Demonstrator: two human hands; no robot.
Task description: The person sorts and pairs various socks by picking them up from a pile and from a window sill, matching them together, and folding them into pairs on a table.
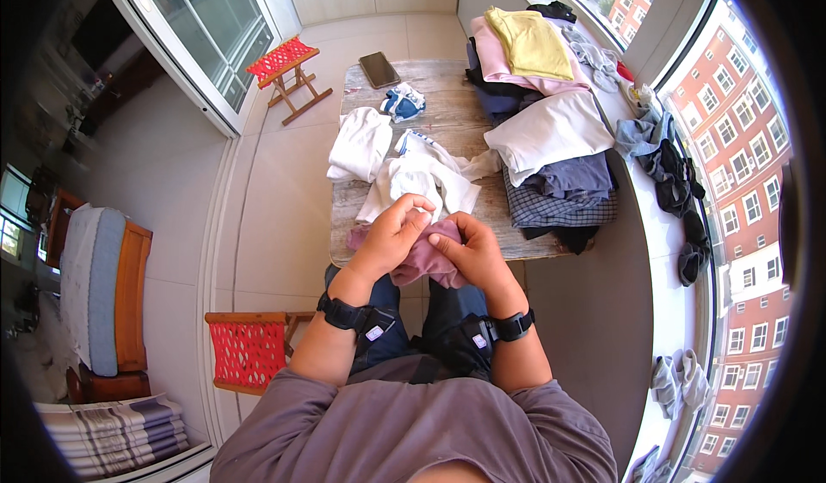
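A crumpled mauve cloth garment (426, 260) hangs between my hands at the near edge of the low wooden table (445, 86). My right hand (474, 244) grips its upper right part, thumb pressed on top. At its left side is my left hand (400, 228), fingers curled and thumb near the index finger; whether it pinches the cloth is hard to see. Just beyond my hands lie loose white garments (419, 176), one with blue markings. A folded white garment (361, 141) rests to their left. Farther back sits a blue-and-white bundled cloth (404, 102).
Stacked folded clothes (548, 134) fill the table's right side, a yellow garment (529, 41) topping the rear pile. A smartphone (379, 70) lies at the far left corner. Socks (674, 176) line the windowsill at right. Red-webbed folding stools (284, 60) stand on the left.
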